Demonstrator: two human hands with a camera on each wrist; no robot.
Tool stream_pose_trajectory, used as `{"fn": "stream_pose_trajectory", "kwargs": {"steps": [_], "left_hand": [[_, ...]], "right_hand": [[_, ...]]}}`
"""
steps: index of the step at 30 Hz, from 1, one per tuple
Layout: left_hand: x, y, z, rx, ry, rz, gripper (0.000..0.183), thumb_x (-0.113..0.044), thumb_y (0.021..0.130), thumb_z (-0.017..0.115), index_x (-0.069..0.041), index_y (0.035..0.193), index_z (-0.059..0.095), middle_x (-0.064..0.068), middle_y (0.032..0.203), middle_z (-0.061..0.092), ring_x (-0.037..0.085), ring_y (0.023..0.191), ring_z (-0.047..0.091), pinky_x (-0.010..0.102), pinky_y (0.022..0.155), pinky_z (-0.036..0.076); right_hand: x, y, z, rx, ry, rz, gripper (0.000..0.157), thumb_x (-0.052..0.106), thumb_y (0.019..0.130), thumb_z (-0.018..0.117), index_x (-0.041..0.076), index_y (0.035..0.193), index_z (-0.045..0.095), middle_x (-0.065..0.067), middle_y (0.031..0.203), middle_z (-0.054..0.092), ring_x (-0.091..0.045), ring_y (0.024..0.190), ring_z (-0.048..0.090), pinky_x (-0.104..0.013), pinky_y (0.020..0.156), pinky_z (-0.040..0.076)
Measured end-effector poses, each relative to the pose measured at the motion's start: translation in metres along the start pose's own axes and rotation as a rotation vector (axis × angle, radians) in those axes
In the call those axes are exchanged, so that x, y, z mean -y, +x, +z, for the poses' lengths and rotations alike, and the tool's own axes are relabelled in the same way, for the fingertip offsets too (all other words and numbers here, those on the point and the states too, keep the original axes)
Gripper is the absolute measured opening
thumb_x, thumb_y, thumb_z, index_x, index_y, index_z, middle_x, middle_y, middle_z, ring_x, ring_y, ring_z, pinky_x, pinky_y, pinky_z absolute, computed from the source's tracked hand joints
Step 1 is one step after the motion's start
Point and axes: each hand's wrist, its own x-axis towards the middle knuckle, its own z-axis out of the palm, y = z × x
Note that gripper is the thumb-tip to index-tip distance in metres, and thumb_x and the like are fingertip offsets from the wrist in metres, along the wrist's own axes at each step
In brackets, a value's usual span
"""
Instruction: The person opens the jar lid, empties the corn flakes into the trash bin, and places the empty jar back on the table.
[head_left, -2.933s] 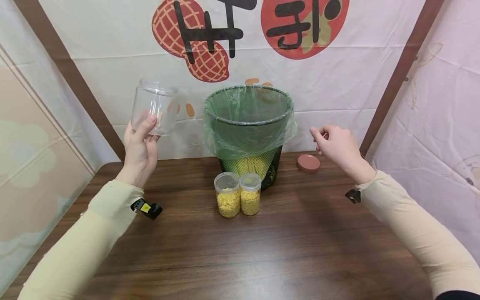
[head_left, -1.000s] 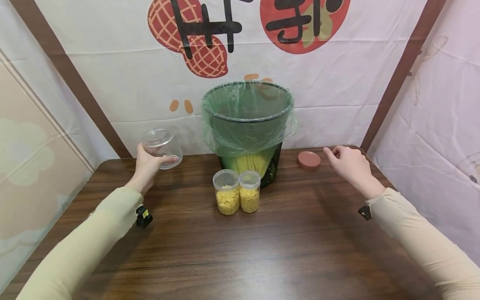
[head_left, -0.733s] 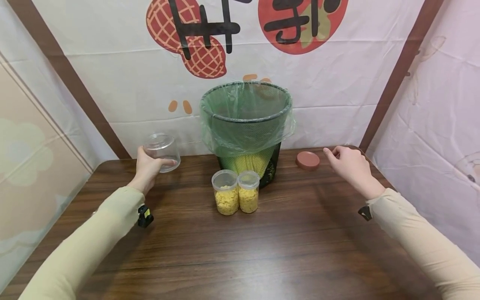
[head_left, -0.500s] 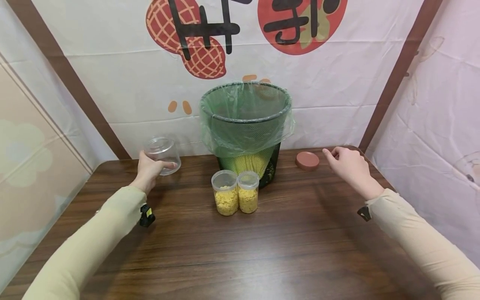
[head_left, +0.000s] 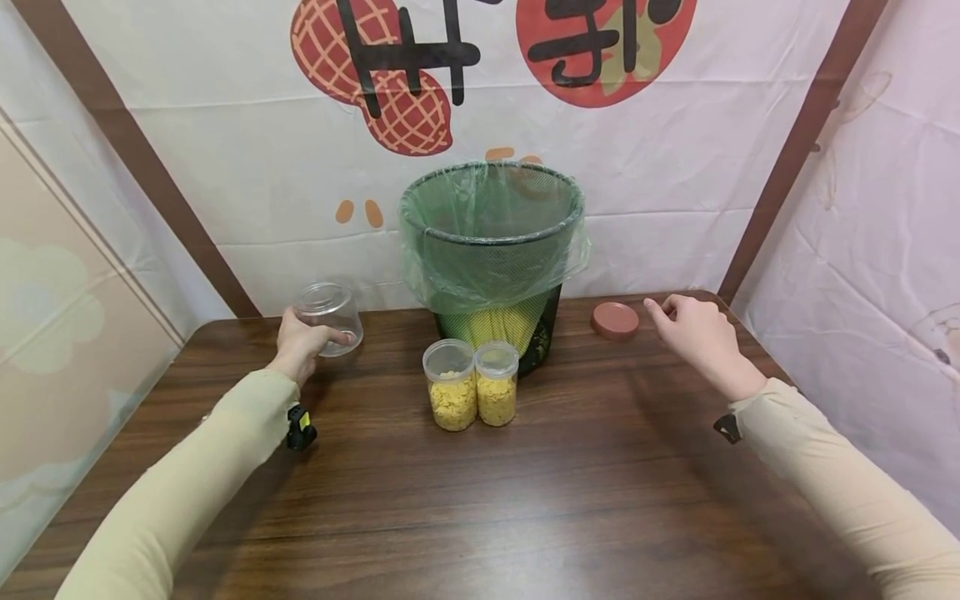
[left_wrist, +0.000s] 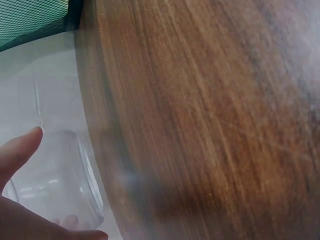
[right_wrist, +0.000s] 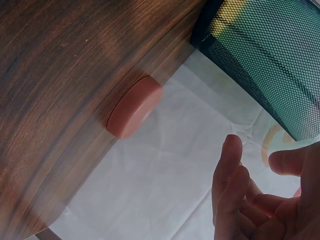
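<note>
Jar (head_left: 345, 315) – clear, nothing seen inside – is held by the left hand (head_left: 302, 340), thumb and fingers round its side; whether its base touches the table (head_left: 487, 500) I cannot tell. Inward from that hand, two tubs (head_left: 450, 365) of yellow bits (head_left: 453, 406) stand before the lined bin (head_left: 491, 271). Farther over, the right hand (head_left: 697, 335), loosely bent, holds nothing beside a reddish lid (head_left: 615, 322). Uncapping looks done; releasing the jar is not.

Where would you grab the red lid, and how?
Probably best to pinch the red lid by opposite sides of its round edge, coming from above and the right. It lies flat and low on the table, so the edge is what you can grab. The right hand is on that side, while the bin stands to the left.
</note>
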Motion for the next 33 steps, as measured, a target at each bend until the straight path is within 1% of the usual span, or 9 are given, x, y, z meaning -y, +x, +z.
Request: {"fn": "stream_pose_trajectory", "kwargs": {"steps": [6, 14, 22, 28, 33], "left_hand": [[0.001, 0.001, -0.001, 0.02, 0.009, -0.029, 0.102, 0.004, 0.064, 0.079, -0.005, 0.146, 0.018, 0.018, 0.149, 0.027, 0.033, 0.135, 0.028, 0.043, 0.111, 0.029], [0.006, 0.002, -0.004, 0.044, 0.034, -0.044, 0.103, 0.006, 0.065, 0.076, -0.007, 0.148, 0.016, 0.018, 0.15, 0.025, 0.035, 0.136, 0.027, 0.046, 0.11, 0.03], [0.007, 0.003, -0.004, 0.049, 0.06, -0.043, 0.103, 0.005, 0.066, 0.076, -0.006, 0.148, 0.015, 0.019, 0.15, 0.025, 0.036, 0.136, 0.027, 0.045, 0.111, 0.028], [0.008, 0.002, -0.004, 0.046, 0.082, -0.032, 0.103, 0.005, 0.065, 0.076, -0.006, 0.147, 0.015, 0.019, 0.15, 0.026, 0.036, 0.136, 0.028, 0.047, 0.11, 0.03], [0.011, 0.0, -0.005, 0.078, 0.093, -0.04, 0.105, 0.002, 0.067, 0.076, -0.007, 0.148, 0.01, 0.02, 0.151, 0.023, 0.039, 0.137, 0.025, 0.05, 0.11, 0.029]], "right_hand": [[0.001, 0.0, -0.001, 0.01, -0.004, 0.001, 0.055, 0.057, 0.095, 0.037, 0.01, 0.09, 0.065, -0.011, 0.079, 0.065, -0.034, 0.076, 0.061, -0.044, 0.057, 0.042], [0.002, 0.0, -0.001, 0.012, -0.007, -0.001, 0.054, 0.056, 0.095, 0.037, 0.01, 0.089, 0.065, -0.011, 0.077, 0.064, -0.034, 0.075, 0.061, -0.044, 0.056, 0.042], [0.003, 0.0, -0.001, 0.011, -0.009, -0.001, 0.053, 0.055, 0.095, 0.038, 0.01, 0.089, 0.065, -0.01, 0.077, 0.064, -0.033, 0.074, 0.06, -0.043, 0.055, 0.042], [0.004, 0.0, -0.001, 0.017, -0.009, -0.001, 0.053, 0.055, 0.095, 0.038, 0.01, 0.089, 0.065, -0.009, 0.076, 0.064, -0.031, 0.072, 0.06, -0.042, 0.054, 0.041], [0.003, 0.001, 0.0, 0.022, -0.014, 0.005, 0.056, 0.058, 0.095, 0.036, 0.01, 0.089, 0.065, -0.009, 0.076, 0.063, -0.031, 0.071, 0.059, -0.041, 0.053, 0.04]]}}
